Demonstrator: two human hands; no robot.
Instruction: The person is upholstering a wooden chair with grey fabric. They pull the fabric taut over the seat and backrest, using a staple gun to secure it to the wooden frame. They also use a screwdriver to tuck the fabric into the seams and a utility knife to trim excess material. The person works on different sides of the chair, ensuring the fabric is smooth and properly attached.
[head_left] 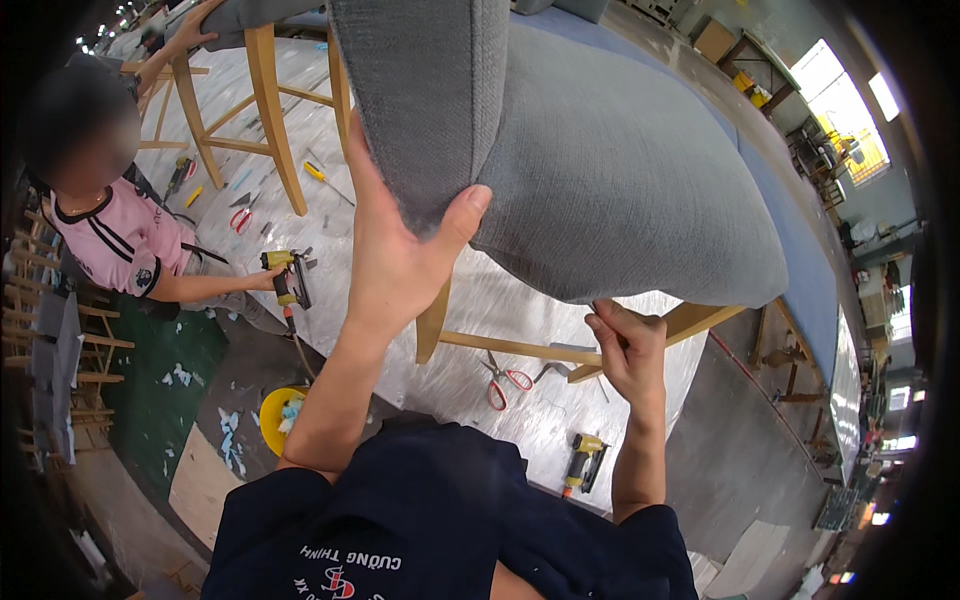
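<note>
A chair with grey fabric upholstery (pixel 620 170) and pale wooden legs stands tilted on the worktable in front of me. My left hand (pixel 400 240) grips the lower part of its padded back (pixel 420 100), thumb on the near face and fingers behind the edge. Under the front rim of the seat, my right hand (pixel 630 350) is closed, with its thumb and fingertips at the fabric's lower edge. Whatever it pinches is mostly hidden; a small dark bit shows above the fingers. Red-handled scissors (pixel 508 380) and a yellow-black staple gun (pixel 585 462) lie below on the table.
The worktable (pixel 540 415) has a shiny plastic cover. At left a co-worker in a pink shirt (pixel 125 235) holds another staple gun (pixel 290 275) beside a second chair (pixel 262 100). A screwdriver (pixel 318 173) lies near it. A yellow bucket (pixel 272 420) with scraps stands below.
</note>
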